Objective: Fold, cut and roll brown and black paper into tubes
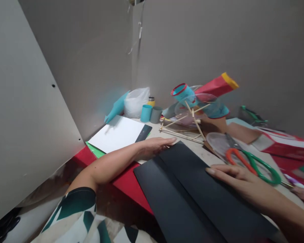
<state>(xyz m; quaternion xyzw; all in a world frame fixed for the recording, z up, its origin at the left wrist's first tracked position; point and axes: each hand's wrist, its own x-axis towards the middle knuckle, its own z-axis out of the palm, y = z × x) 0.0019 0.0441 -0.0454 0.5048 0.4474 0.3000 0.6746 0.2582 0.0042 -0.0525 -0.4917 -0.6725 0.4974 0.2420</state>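
Two dark sheets or one folded dark sheet, I cannot tell which, lie as black paper (190,189) over the table's near edge, tilted toward me. My left hand (155,146) is at the far left corner of the black paper, fingers together and pointing right, partly hidden by it; whether it grips the paper does not show. On the right edge, my right hand (230,175) has its thumb on top of the black paper and its fingers bent at the edge, pinching it. Scissors (253,165) with orange and green handles lie just beyond my right hand.
White paper (121,133) lies on dark and green sheets at the left. Behind stand a teal cup (146,113), a grey cup (156,114) and a plastic bag (136,103). A stick frame (192,116) holds coloured tubes. A red box (288,145) is at the right.
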